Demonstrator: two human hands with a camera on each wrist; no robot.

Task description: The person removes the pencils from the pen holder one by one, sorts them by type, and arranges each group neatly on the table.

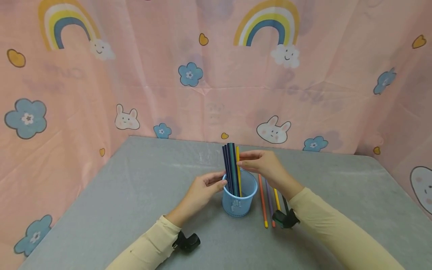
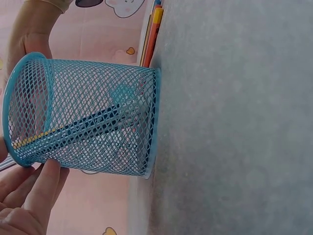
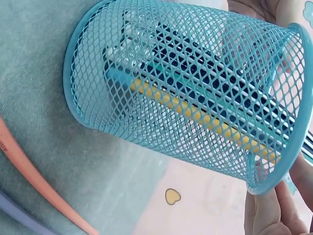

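Note:
A light-blue mesh pencil cup (image 1: 237, 207) stands upright on the table. Several dark pencils (image 1: 229, 163) lean in it against its left side, with a yellow pencil (image 1: 239, 176) beside them. My left hand (image 1: 201, 191) holds the cup at its left rim, thumb in front and fingers behind. At the upper end of the yellow pencil, my right hand (image 1: 266, 167) pinches it between thumb and fingers. Through the mesh in the right wrist view, the yellow pencil (image 3: 195, 115) shows a blue lower end.
Right of the cup lie an orange pencil (image 1: 262, 198), a purple pencil (image 1: 269, 198), a second yellow pencil (image 1: 277, 199) and a dark pencil (image 1: 285, 204), partly under my right forearm. A pink printed curtain (image 1: 162, 75) rises behind the grey table (image 1: 135, 210).

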